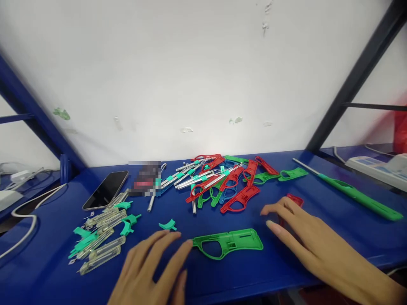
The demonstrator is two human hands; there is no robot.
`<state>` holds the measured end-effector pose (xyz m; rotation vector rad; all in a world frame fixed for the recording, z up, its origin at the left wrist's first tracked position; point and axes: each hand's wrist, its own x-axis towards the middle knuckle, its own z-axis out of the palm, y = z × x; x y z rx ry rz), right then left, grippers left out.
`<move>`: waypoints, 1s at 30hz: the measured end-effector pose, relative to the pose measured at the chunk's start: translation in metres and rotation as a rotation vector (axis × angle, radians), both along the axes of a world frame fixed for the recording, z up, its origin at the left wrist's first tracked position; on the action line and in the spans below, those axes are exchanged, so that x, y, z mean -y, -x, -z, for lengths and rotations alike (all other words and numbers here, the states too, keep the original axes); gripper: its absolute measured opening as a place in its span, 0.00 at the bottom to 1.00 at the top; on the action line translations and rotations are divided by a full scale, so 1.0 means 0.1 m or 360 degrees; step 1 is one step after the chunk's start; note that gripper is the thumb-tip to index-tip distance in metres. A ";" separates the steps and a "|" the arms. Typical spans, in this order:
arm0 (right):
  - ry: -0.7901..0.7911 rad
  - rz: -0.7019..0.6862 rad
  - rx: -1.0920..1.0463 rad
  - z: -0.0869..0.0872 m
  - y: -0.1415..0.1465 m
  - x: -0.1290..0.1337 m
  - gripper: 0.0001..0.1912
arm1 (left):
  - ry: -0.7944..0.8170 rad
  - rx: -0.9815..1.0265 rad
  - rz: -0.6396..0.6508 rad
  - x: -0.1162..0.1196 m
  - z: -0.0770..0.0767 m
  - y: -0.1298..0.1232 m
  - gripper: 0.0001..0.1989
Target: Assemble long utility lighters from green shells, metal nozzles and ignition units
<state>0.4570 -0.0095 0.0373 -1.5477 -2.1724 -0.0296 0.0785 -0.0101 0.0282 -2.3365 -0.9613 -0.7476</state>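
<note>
A green lighter casing half [243, 242] lies hollow side up near the front of the blue table. My left hand [152, 267] is at its left end, fingers spread, with the index fingertip at the casing's narrow tip. To the right, my right hand [305, 237] hovers low with thumb and index finger apart; nothing shows between them. A red casing piece [295, 200] is partly hidden behind its fingers, and I cannot tell whether they touch it. A teal trigger [168, 225] lies just beyond my left hand.
Clear fuel tanks [104, 250] and teal triggers lie at left, near a phone [106, 189]. Metal lighter tubes [187, 177] and red casing halves [241, 198] are piled at the back. An assembled green lighter [356, 192] lies right, near a power strip [378, 169].
</note>
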 end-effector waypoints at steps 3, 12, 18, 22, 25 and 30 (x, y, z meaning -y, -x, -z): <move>0.0045 -0.0116 0.0029 0.11 0.10 0.05 0.20 | 0.0124 0.0148 -0.0195 -0.07 -0.08 0.39 0.16; -0.0241 -0.0144 -0.0006 0.24 0.22 -0.15 0.20 | 0.0243 0.0287 -0.0683 -0.19 -0.18 1.13 0.16; -0.0601 -0.0137 -0.0103 0.20 0.13 0.01 0.13 | 0.0291 0.0169 -0.0682 -0.58 -0.27 0.88 0.23; -0.0531 -0.0132 -0.0041 0.26 0.09 0.05 0.14 | 0.0440 -0.0118 -0.0720 -0.99 -0.39 0.70 0.14; -0.0480 -0.0150 0.0018 0.27 0.10 0.05 0.14 | 0.0518 -0.0302 -0.0792 -1.19 -0.47 0.63 0.15; -0.0449 -0.0171 0.0036 0.27 0.12 0.04 0.13 | 0.0563 -0.0474 -0.0846 -1.26 -0.47 0.59 0.17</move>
